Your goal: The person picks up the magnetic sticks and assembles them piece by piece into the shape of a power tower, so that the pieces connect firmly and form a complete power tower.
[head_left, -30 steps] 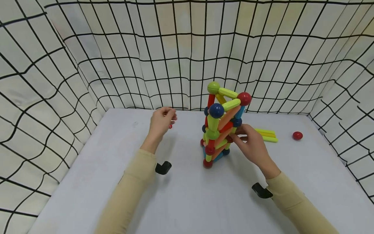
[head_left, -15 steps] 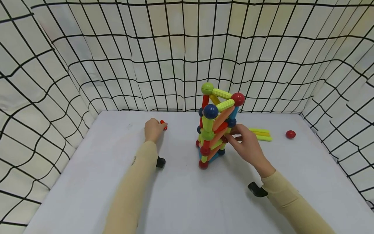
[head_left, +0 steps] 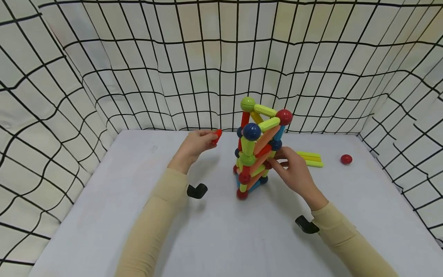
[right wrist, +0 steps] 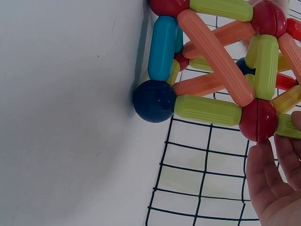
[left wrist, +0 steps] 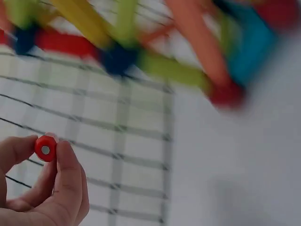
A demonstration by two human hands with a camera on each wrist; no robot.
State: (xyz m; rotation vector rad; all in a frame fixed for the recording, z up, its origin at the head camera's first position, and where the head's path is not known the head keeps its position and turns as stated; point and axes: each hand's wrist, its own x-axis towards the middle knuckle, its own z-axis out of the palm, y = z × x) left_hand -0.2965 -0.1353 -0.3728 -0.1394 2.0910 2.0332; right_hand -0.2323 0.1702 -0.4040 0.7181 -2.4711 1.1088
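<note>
A tall tower of magnetic rods and balls stands upright on the table, its rods yellow-green, red, orange, yellow and blue. On its right side my right hand grips it low down; in the right wrist view the fingers are at a red ball and the yellow-green rod beside it. Left of the tower, and apart from it, my left hand is raised off the table. Between thumb and fingers it pinches a short red magnetic rod, whose round metal end faces the left wrist camera.
Several yellow-green and yellow rods lie side by side behind my right hand. Farther right a loose red ball rests on the white table. A black grid net over white cloth encloses the back and sides.
My left hand went down to the red rod at the table's back, took hold of it, and lifted it rightward toward the tower. My right hand has kept its grip on the tower.
</note>
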